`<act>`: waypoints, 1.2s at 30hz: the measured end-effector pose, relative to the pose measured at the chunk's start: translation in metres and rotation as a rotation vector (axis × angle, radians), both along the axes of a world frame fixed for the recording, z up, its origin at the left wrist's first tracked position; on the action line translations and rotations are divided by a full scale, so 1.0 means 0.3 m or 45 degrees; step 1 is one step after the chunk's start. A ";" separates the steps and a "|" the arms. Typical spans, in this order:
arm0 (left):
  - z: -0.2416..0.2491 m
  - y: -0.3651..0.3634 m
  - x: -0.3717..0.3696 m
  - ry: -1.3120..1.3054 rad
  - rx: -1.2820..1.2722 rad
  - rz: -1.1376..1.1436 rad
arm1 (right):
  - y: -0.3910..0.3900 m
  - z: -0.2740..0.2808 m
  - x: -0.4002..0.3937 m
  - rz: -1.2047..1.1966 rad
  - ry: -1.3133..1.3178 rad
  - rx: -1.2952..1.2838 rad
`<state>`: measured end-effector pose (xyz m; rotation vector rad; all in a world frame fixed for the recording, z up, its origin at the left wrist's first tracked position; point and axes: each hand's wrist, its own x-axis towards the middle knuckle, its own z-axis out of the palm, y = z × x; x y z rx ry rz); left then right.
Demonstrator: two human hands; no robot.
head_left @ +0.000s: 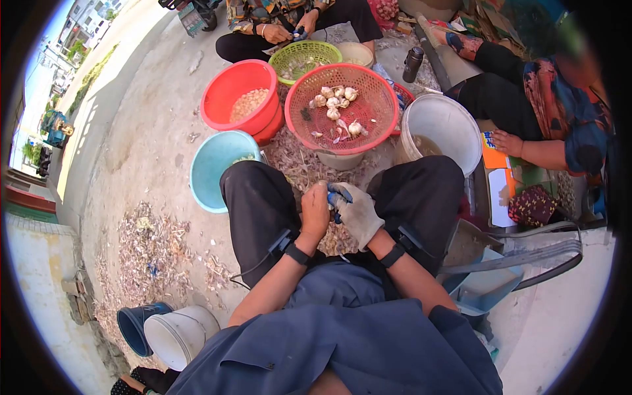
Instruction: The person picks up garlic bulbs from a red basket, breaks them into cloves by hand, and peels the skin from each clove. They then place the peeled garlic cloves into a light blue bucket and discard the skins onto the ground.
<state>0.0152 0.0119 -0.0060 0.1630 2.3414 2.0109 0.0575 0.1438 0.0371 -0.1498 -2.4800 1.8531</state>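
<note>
My left hand (315,210), bare, is closed with its fingertips pressed together between my knees. What it holds is hidden. Right beside it is my right hand (357,214) in a pale work glove, with blue showing at the thumb and fingers. Its fingers are curled in against the left hand, and I cannot tell what they pinch. In front of my knees a red colander (296,118) rests on a pale bucket (342,160). Several garlic bulbs (333,102) and loose cloves lie in it. Garlic skins (339,241) cover the ground below my hands.
A light-blue basin (204,172) and a red basin (217,99) with peeled cloves stand left of the colander. A white bucket (464,131) is at its right. Beyond sits a person with a green basket (280,62); another person's hand (507,142) rests at right.
</note>
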 end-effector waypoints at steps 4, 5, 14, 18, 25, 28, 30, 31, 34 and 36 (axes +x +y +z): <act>0.004 0.005 -0.003 -0.032 0.023 -0.001 | -0.011 -0.025 -0.009 -0.053 0.035 0.050; -0.008 0.005 -0.002 -0.034 0.024 -0.001 | -0.007 -0.028 -0.013 -0.053 0.033 0.051; 0.061 -0.004 0.003 -0.337 0.324 -0.076 | 0.001 -0.034 -0.058 -0.182 -0.191 -0.907; 0.032 -0.012 -0.007 -0.487 0.496 -0.100 | 0.008 -0.009 -0.047 -0.192 -0.362 -1.003; 0.027 -0.022 -0.011 -0.480 0.376 -0.065 | -0.006 -0.022 -0.033 -0.093 -0.034 -0.154; 0.028 -0.011 -0.022 -0.152 0.251 -0.049 | 0.002 -0.016 -0.043 -0.070 -0.177 -0.496; 0.047 -0.010 -0.016 -0.135 0.239 -0.077 | 0.006 -0.005 -0.052 -0.073 -0.301 -0.794; 0.050 -0.011 -0.014 -0.117 0.227 -0.106 | 0.013 -0.020 -0.058 -0.058 -0.322 -0.808; 0.046 -0.025 -0.018 -0.185 0.256 -0.166 | 0.023 -0.067 -0.064 -0.081 -0.372 -0.917; 0.043 -0.034 -0.025 -0.238 0.274 -0.195 | 0.023 -0.101 -0.066 -0.118 -0.403 -1.008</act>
